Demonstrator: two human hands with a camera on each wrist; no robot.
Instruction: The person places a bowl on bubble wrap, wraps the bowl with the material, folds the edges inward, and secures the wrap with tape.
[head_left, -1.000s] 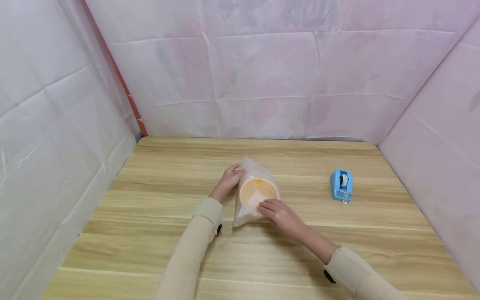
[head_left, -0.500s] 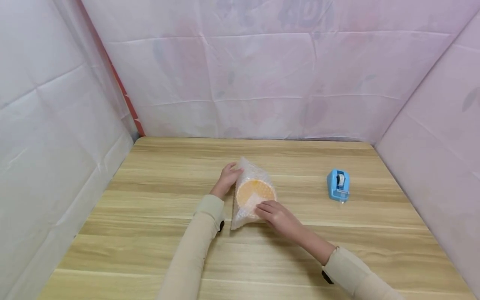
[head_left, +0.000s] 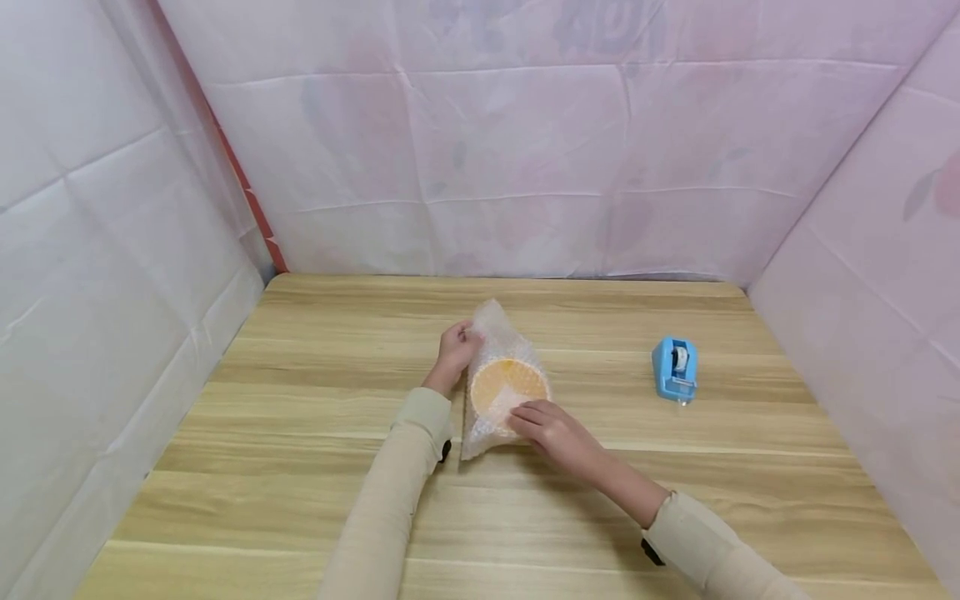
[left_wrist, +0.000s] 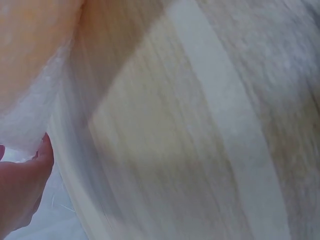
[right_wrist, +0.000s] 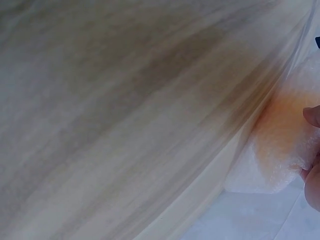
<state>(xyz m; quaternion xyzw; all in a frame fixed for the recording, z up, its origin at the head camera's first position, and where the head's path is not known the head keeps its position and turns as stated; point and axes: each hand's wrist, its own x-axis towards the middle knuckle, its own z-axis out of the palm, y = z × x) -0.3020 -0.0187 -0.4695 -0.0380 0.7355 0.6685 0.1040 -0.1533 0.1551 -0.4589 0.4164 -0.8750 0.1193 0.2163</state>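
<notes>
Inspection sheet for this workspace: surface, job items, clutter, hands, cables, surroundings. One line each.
Surface: wood-grain table, no spill seen.
Job items: bubble wrap around a round, flat-faced orange item; the wrap's far end extends past the item.
Clutter: nothing seen beyond a blue tape dispenser, loaded with a roll, on the right side, apart from the wrap.
Left hand: pinches the wrap's left edge, toward the far end.
Right hand: holds the wrap at the near right, over the item's lower edge.
Cables: nothing seen.
Surroundings: pale, creased sheeting at back, left and right; red strip at the back left corner.
</notes>
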